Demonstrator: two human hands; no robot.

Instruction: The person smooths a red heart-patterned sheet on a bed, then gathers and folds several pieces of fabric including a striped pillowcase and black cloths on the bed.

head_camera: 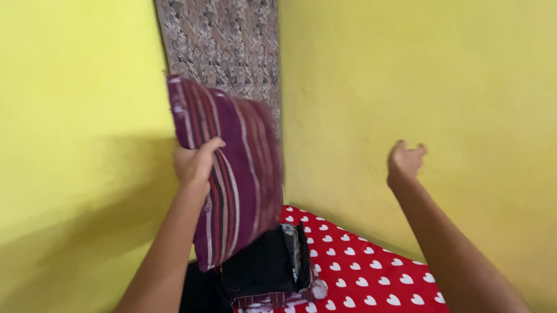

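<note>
Left hand [195, 162] clamped on edge of striped maroon pillow [230, 177], held upright, motion-blurred. Below hand: dark folded cloth [264, 268] on red bedsheet with white hearts [369, 277], lower part cut off by frame. Right hand [405, 160] empty, fingers loosely curled, raised near yellow wall [442, 77]. Patterned fabric strip [225, 41] behind pillow, partly hidden.

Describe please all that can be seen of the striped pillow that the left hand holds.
The striped pillow is dark purple with red, white and black stripes running along its length. It looks like soft woven fabric, plump and slightly blurred. It stands almost upright, raised in the corner between the yellow walls, above dark folded cloth. The left hand grips its left edge; nothing else clearly touches it.
</note>
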